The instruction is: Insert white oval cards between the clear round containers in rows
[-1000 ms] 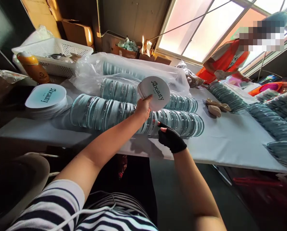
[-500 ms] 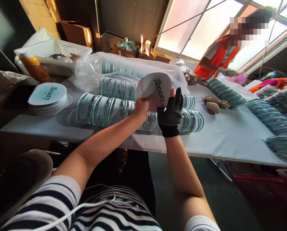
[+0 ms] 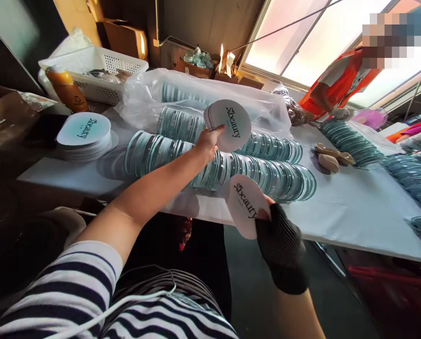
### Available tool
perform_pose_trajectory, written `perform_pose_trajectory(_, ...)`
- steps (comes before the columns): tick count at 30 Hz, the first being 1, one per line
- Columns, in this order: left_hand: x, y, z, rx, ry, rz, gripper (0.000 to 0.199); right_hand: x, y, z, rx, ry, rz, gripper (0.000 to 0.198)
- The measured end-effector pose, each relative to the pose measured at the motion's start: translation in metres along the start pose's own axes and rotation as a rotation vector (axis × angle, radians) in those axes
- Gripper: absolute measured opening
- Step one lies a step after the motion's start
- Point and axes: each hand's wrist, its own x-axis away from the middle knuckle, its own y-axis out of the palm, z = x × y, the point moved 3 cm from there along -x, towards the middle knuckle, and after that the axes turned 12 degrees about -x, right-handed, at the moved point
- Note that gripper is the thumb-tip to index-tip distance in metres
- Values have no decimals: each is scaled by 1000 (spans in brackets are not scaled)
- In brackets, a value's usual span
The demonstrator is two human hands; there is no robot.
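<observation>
Right hand (image 3: 281, 242) pinches a likely light, creasable card (image 3: 243, 205), best held by its edge; left hand (image 3: 207, 142) clamps a stack (image 3: 233, 121).

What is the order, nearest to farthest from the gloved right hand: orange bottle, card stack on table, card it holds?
1. Held card, in the gloved right hand.
2. Card stack, on the left.
3. Orange bottle, left, behind it.

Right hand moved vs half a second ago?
Yes: toward the wearer and down in view, from over the nearest row of clear discs to its near side. The right hand now holds a white card there.
</observation>
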Motion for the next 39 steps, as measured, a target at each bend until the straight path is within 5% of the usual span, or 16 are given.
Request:
perform_pose_trajectory(6, 9, 0, -4, -29, -27, -43, 10, -62, 66, -30, 30, -75, -111, 44)
perform_pose_trajectory(14, 9, -1, -5, -2, -61, -1, 8, -68, 63, -13, -134, -68, -40, 29)
perform_pose_trajectory(21, 6, -5, -6, 13, -38, -19, 19, -94, 91, -38, 95, -127, -202, 30)
perform_pose_trajectory(24, 5, -6, -8, 17, -9, -25, 14, -93, 91, -23, -203, 12, -388, 29)
perform_pose_trajectory(27, 5, -5, -14, -8, 53, -5, 14, -89, 96, -5, -723, 220, -685, 32)
perform_pose_trajectory(29, 5, -3, -20, -46, 93, 14, 19, -87, 99, 0, -1129, 353, -757, 37)
perform_pose_trajectory(31, 6, 1, -24, -93, 120, 29, 18, -85, 100, -1, -1475, 471, -728, 34)
perform_pose_trajectory(33, 8, 5, -26, -146, 133, 44, 13, -84, 98, -1, -1495, 498, -689, 28)
perform_pose_trajectory(36, 14, 10, -22, -197, 148, 41, 8, -96, 79, 5, -1014, 344, -499, 33)
perform_pose_trajectory(39, 28, 14, -16, -181, 149, -24, 11, -124, 41, 10, -598, 131, -31, 51)
